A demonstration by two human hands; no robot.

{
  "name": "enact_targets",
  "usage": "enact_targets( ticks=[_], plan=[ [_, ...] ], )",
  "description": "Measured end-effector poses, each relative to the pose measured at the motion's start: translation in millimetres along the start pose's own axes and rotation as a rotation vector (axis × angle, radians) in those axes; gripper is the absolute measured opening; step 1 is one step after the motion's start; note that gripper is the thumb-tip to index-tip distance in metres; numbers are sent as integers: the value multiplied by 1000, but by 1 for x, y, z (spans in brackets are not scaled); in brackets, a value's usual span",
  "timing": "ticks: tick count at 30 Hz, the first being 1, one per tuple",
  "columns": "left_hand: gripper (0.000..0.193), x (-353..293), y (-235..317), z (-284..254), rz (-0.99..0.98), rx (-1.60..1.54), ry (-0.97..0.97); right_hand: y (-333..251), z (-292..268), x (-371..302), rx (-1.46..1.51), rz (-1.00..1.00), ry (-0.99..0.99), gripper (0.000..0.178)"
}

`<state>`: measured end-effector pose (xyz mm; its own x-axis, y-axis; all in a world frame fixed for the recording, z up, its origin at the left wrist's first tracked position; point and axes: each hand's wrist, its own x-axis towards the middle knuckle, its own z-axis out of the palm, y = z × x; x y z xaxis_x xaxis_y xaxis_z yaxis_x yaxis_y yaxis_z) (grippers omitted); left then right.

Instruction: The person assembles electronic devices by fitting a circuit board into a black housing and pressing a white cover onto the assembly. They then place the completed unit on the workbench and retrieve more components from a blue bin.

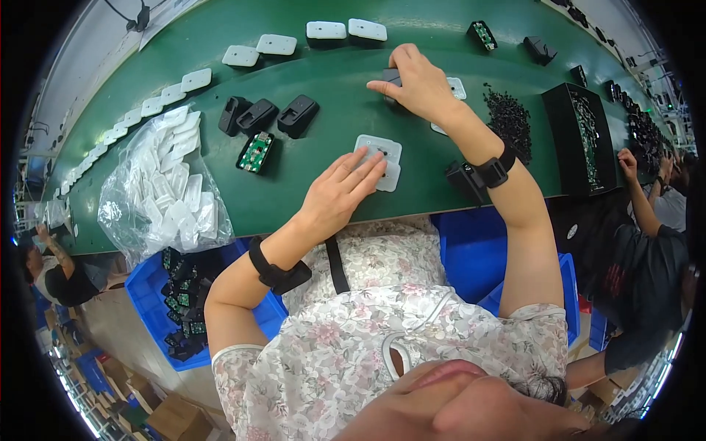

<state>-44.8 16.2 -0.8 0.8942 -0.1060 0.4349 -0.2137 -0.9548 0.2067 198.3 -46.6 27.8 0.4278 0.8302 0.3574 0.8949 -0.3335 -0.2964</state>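
My left hand (pixel 334 195) lies with outstretched fingers on a white plastic cover piece (pixel 390 176) near the table's front edge. Farther off, my right hand (pixel 423 84) has its thumb and fingers round a dark plastic housing (pixel 391 76), mostly hidden by the hand. Beside the right wrist, another white cover (pixel 456 88) shows partly. To the left are several black housings (pixel 298 115), and a black housing with a green circuit board (pixel 256 151) stands in front of them.
A clear bag of white covers (pixel 173 176) lies at the left. White pieces (pixel 276 45) line the far side of the green table (pixel 331 81). At right are a heap of small black parts (pixel 507 121) and a black box (pixel 559 140). Blue bins (pixel 151 294) stand below; people work at both sides.
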Motion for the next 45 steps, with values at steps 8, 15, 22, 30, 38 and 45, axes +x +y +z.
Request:
enact_targets(
  ticks=[8, 15, 22, 30, 38, 45],
  plan=[
    [50, -11, -1, -9, -31, 99, 52, 4, 7, 2, 474, 233, 153, 33],
    [53, -15, -2, -9, -45, 11, 48, 11, 9, -15, 410, 11, 65, 29],
    [53, -14, -7, -10, -63, -29, 118, 0, -22, -35, 209, -179, -151, 46],
    [54, 19, -39, -19, -129, -25, 335, 11, -23, -36, 144, -91, -49, 44],
    [52, 60, -75, 20, -186, -43, 231, -3, -31, -25, 371, -29, 25, 38],
    [49, 49, -76, 16, -285, -227, 348, -14, -14, -8, 293, -193, -67, 35]
  ],
)
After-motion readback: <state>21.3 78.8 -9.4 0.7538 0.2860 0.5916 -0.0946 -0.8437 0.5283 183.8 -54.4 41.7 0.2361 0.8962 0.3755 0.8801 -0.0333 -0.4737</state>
